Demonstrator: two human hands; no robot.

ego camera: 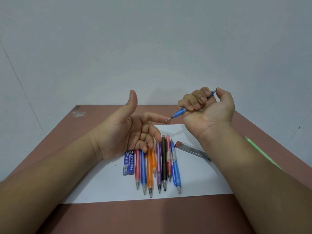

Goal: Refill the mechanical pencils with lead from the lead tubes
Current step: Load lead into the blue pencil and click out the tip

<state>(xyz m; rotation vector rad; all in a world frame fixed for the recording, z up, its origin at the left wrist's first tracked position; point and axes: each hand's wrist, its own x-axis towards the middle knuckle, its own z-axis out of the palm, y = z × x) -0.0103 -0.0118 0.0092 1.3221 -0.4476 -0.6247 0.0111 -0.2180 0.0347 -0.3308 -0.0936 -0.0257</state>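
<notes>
My right hand (207,107) grips a blue mechanical pencil (181,111) in a fist, thumb on its top end, tip pointing down-left. The pencil's tip touches the index fingertip of my left hand (125,130), which is held palm-up with the thumb raised and the other fingers loosely curled. Below my hands, several mechanical pencils (158,168) in pink, blue, orange, purple, black and red lie side by side on a white sheet (104,186), tips toward me. A blue "Pencil Lead" tube (129,163) lies left of them. A clear lead tube with a red cap (190,149) lies to their right.
The sheet lies on a reddish-brown table (152,218) set against a pale wall. A light green pencil (263,154) lies on the table to the right, partly hidden behind my right forearm.
</notes>
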